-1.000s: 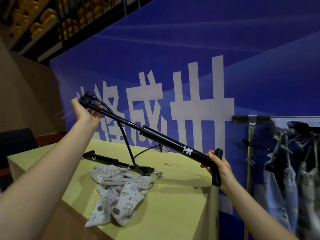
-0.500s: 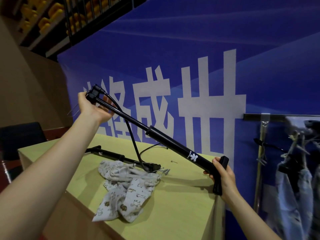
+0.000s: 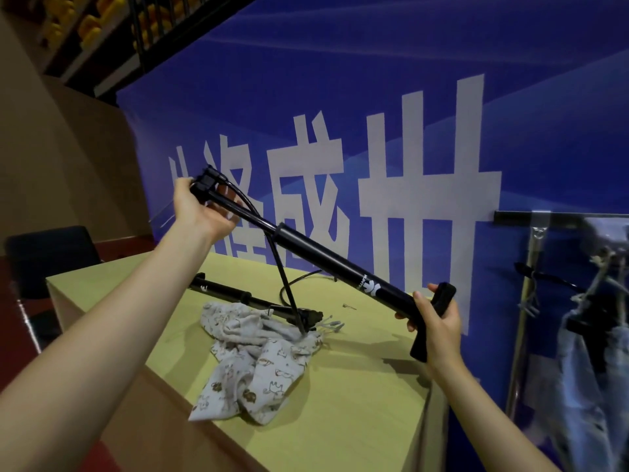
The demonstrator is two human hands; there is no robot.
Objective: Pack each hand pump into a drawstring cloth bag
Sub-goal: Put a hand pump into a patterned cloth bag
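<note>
Two-handed hold on long rigid black metal hand pump (image 3: pixel 326 264): left hand (image 3: pixel 200 212) gripping hose end, right hand (image 3: pixel 439 321) gripping T-handle; judged stiff, light, hose floppy.

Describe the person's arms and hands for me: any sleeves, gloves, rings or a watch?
Both forearms are bare as far up as the picture shows; no sleeve edge comes into view. The left hand and the right hand wear no gloves. No ring, watch or wristband shows on either wrist or on the fingers that are visible. Nails look short and unpainted.
</note>
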